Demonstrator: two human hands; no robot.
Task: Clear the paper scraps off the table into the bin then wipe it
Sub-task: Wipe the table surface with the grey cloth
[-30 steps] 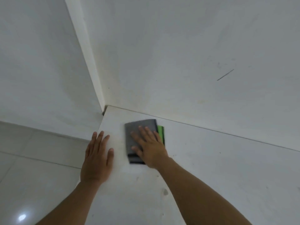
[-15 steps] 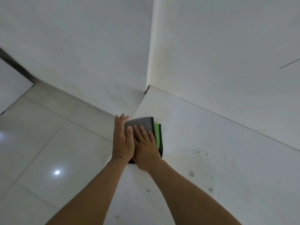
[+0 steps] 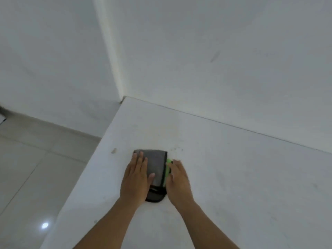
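A folded grey cloth (image 3: 156, 168) with a black edge and a green layer lies flat on the white table (image 3: 233, 177), near its left edge. My left hand (image 3: 135, 178) lies flat with straight fingers on the cloth's left half. My right hand (image 3: 177, 182) rests at the cloth's right side, its fingertips on the green strip. A small pale scrap (image 3: 113, 150) lies on the table to the left of the cloth. No bin is in view.
The table meets a white wall along its far edge and ends at a corner (image 3: 124, 99) at the back left. Left of the table lies glossy tiled floor (image 3: 27, 177). Faint specks (image 3: 177, 150) mark the tabletop beyond the cloth.
My left hand has settled flat on the cloth's left half and my right hand has slid off its middle to the right side. The cloth now lies further from the back corner.
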